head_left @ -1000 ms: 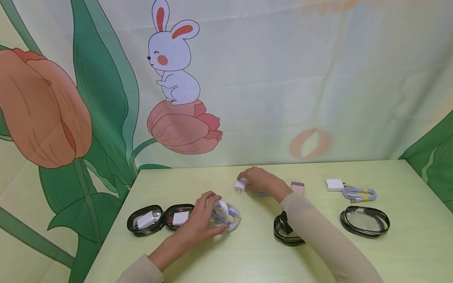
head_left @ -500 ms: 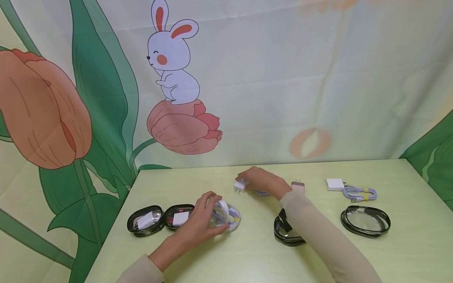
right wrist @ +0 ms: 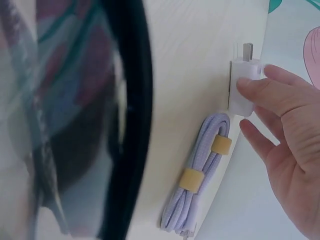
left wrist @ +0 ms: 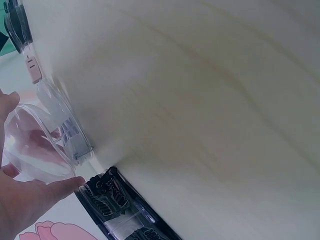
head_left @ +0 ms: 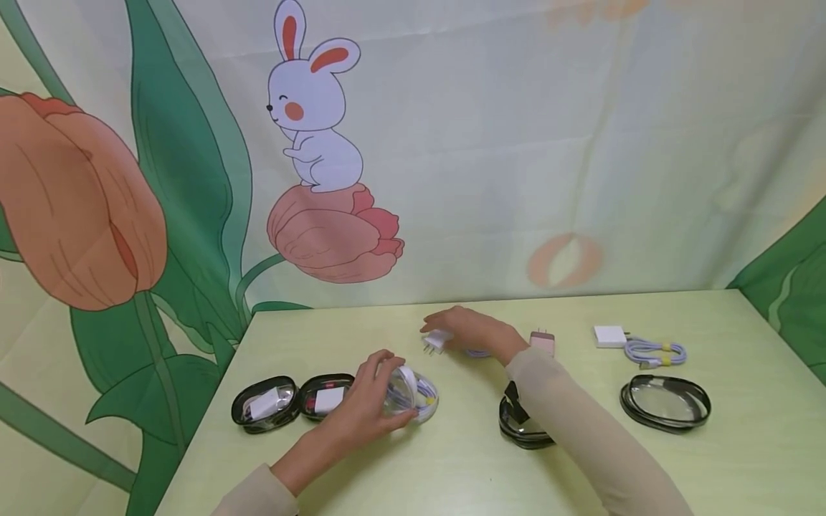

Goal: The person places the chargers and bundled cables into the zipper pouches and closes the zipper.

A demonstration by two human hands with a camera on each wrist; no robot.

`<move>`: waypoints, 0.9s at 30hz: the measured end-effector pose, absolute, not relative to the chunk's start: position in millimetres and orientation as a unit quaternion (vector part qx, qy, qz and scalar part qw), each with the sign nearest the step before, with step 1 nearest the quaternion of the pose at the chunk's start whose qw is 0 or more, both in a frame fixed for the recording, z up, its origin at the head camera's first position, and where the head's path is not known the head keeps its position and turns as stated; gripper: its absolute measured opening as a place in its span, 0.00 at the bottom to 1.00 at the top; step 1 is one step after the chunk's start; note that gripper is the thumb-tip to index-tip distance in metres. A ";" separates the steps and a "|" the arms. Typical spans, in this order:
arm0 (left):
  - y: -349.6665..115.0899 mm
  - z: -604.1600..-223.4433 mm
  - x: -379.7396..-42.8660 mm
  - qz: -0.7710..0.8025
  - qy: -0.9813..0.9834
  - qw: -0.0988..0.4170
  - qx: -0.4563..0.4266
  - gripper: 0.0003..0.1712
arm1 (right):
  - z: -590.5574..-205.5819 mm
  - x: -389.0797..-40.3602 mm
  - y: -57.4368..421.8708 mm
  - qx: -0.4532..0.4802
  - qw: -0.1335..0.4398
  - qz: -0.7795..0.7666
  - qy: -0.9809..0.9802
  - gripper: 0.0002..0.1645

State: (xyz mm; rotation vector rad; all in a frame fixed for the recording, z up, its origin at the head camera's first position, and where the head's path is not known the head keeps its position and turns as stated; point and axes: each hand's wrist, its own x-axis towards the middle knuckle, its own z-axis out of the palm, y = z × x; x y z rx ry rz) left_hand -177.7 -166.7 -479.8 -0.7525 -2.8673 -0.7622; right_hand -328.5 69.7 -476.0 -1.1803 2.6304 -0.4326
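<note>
My left hand (head_left: 364, 398) holds up the clear lid (left wrist: 35, 142) of a transparent case (head_left: 432, 414), with the thumb at its lower edge and fingers at the top. A coiled lilac cable (head_left: 427, 393) with a yellow tie lies in the case. Behind it, my right hand (head_left: 474, 331) pinches a white charger plug (right wrist: 242, 87) between thumb and fingers. Its metal prongs (right wrist: 248, 51) point away from the palm. Another coiled lilac cable (right wrist: 195, 175), bound with yellow ties, lies beside the right hand and is partly hidden in the head view.
Two black-rimmed cases (head_left: 264, 405) with white chargers stand at left. A pink charger (head_left: 543, 342) and a black-rimmed case (head_left: 525, 433) sit near the right forearm, which partly covers them. Farther right are a white charger (head_left: 609, 336), a lilac cable (head_left: 654, 352) and a black-rimmed clear case (head_left: 666, 403).
My right hand has shifted slightly left with the white charger plug, which has tilted a little. The left hand keeps its place on the lid.
</note>
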 end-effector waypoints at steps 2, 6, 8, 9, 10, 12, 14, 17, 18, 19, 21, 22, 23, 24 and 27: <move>-166.3 -480.1 -177.3 -0.252 -0.936 0.039 -0.243 0.46 | -476.8 -327.8 69.3 -0.412 0.112 -0.142 0.893 0.27; -165.8 -479.4 -176.9 -0.256 -0.936 0.035 -0.241 0.46 | -478.6 -326.7 67.7 -0.406 0.105 -0.131 0.898 0.26; -165.7 -478.9 -177.0 -0.255 -0.936 0.035 -0.241 0.46 | -479.6 -327.0 66.7 -0.397 0.104 -0.128 0.903 0.27; -165.8 -478.9 -177.0 -0.255 -0.936 0.035 -0.242 0.46 | -480.2 -327.2 66.2 -0.394 0.106 -0.128 0.904 0.27; -165.8 -478.8 -177.0 -0.256 -0.935 0.036 -0.242 0.46 | -480.3 -327.3 65.8 -0.392 0.107 -0.126 0.905 0.27; -165.7 -478.8 -177.1 -0.254 -0.936 0.037 -0.242 0.46 | -480.7 -327.3 65.6 -0.394 0.108 -0.129 0.904 0.28; -165.9 -479.0 -176.9 -0.254 -0.935 0.038 -0.243 0.46 | -479.9 -326.3 65.7 -0.396 0.106 -0.132 0.902 0.28; -166.2 -479.4 -176.9 -0.253 -0.936 0.040 -0.242 0.46 | -478.3 -324.9 65.7 -0.401 0.099 -0.131 0.901 0.27; -166.3 -479.4 -176.8 -0.253 -0.936 0.040 -0.243 0.46 | -477.7 -324.7 65.7 -0.399 0.098 -0.131 0.902 0.27; -166.5 -479.6 -176.7 -0.254 -0.935 0.041 -0.243 0.46 | -477.2 -324.5 65.5 -0.397 0.097 -0.130 0.903 0.27; -166.6 -480.1 -176.6 -0.254 -0.934 0.047 -0.246 0.46 | -475.6 -323.9 65.4 -0.392 0.095 -0.133 0.905 0.27; -166.7 -480.2 -176.6 -0.253 -0.934 0.048 -0.246 0.46 | -474.7 -323.8 65.3 -0.389 0.095 -0.135 0.906 0.27; -166.7 -480.5 -176.7 -0.252 -0.934 0.049 -0.247 0.45 | -473.8 -323.6 65.3 -0.385 0.095 -0.136 0.908 0.27; -166.7 -480.7 -176.7 -0.252 -0.934 0.052 -0.249 0.45 | -472.9 -323.4 65.2 -0.381 0.096 -0.138 0.909 0.28; -166.7 -481.4 -176.6 -0.251 -0.933 0.059 -0.252 0.45 | -470.4 -323.6 64.9 -0.377 0.094 -0.140 0.911 0.27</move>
